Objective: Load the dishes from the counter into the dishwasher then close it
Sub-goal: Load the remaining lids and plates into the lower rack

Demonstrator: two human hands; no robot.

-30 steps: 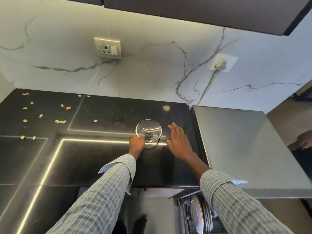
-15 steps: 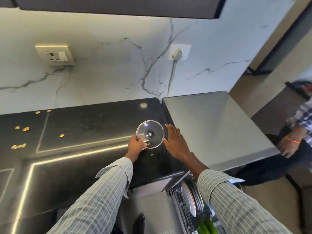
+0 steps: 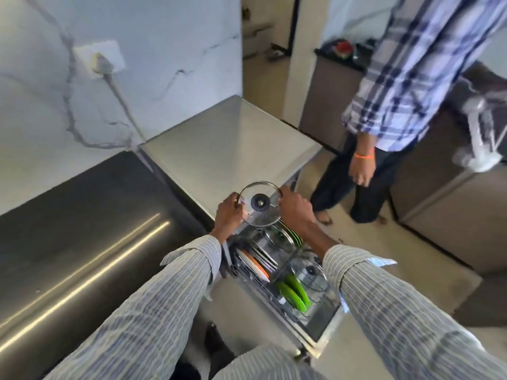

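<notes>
Rack (image 3: 315, 314) is sitting pulled out, holding two green plates (image 3: 295, 293), one orange-rimmed plate (image 3: 253, 266), one lid (image 3: 311, 272) | Left hand (image 3: 229, 212) and right hand (image 3: 293, 205) are pinching one glass lid (image 3: 260, 205) by its rim above the rack | One bystander (image 3: 395, 105) is standing beyond | No readable writing

Bright, even daylight w/ streak glare on dark counter (image 3: 82, 242), motion blur throughout, wide-angle bending at edges, bkgd soft.
</notes>
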